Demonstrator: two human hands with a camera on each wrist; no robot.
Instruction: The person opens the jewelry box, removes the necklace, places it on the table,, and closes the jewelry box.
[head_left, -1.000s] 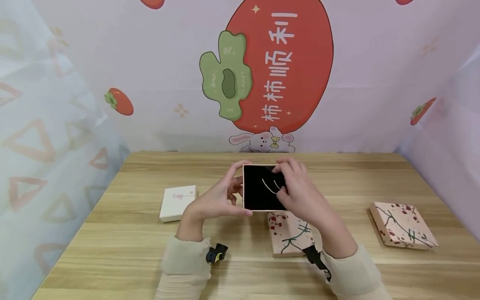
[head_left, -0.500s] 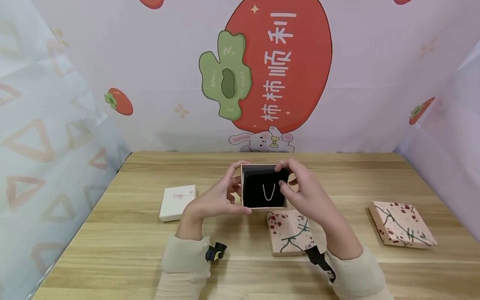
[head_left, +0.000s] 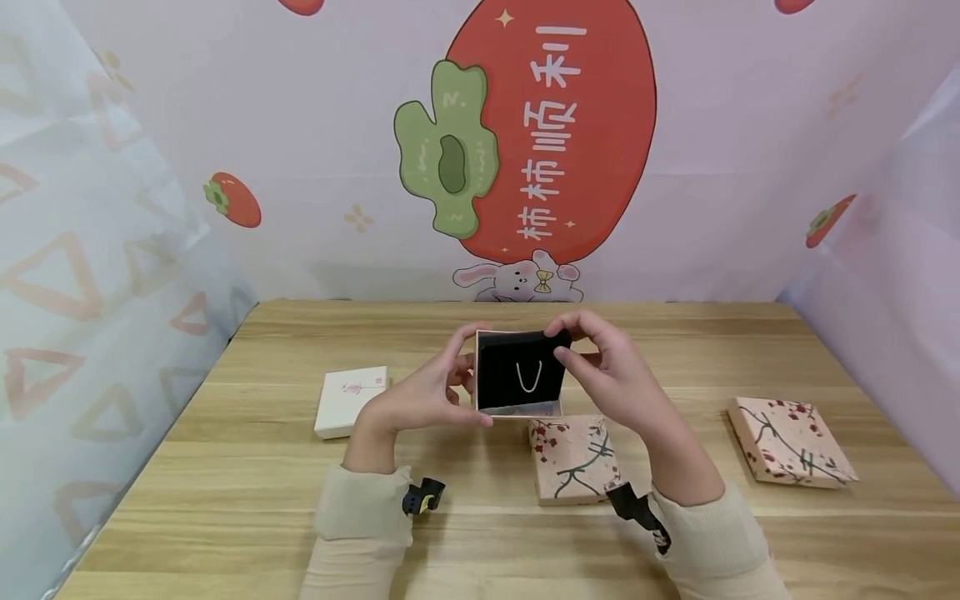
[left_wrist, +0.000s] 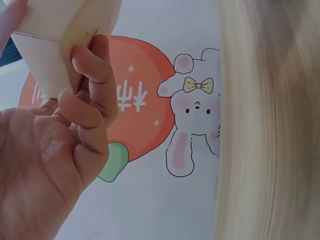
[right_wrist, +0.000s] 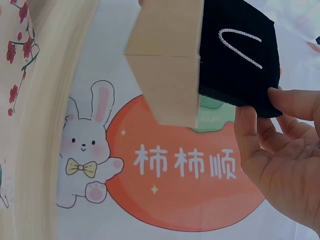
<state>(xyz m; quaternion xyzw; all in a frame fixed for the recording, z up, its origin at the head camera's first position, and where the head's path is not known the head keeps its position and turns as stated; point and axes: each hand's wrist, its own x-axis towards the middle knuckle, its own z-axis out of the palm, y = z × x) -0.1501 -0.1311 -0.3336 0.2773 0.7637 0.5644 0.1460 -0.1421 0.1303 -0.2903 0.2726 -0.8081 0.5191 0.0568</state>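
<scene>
The left hand (head_left: pixel 420 398) grips a small pale box (head_left: pixel 525 411) from its left side, held up above the table; in the left wrist view its fingers curl under the box (left_wrist: pixel 55 55). A black pad (head_left: pixel 510 379) with a silvery chain (head_left: pixel 529 387) stands tilted partly out of the box. The right hand (head_left: pixel 617 375) pinches the pad's upper right corner between thumb and fingers. In the right wrist view the pad (right_wrist: pixel 235 75) sticks out of the box (right_wrist: pixel 165 65), its corner between thumb and fingers of the right hand (right_wrist: pixel 285 145).
A white box or lid (head_left: pixel 348 400) lies on the wooden table (head_left: pixel 225 500) at the left. One flower-patterned box (head_left: pixel 573 467) lies just below the hands, another (head_left: pixel 791 442) at the right. A printed backdrop (head_left: pixel 315 125) stands behind the table.
The right hand has taken hold of the black pad's corner and tilted the pad up out of the box. The left hand keeps its grip on the box.
</scene>
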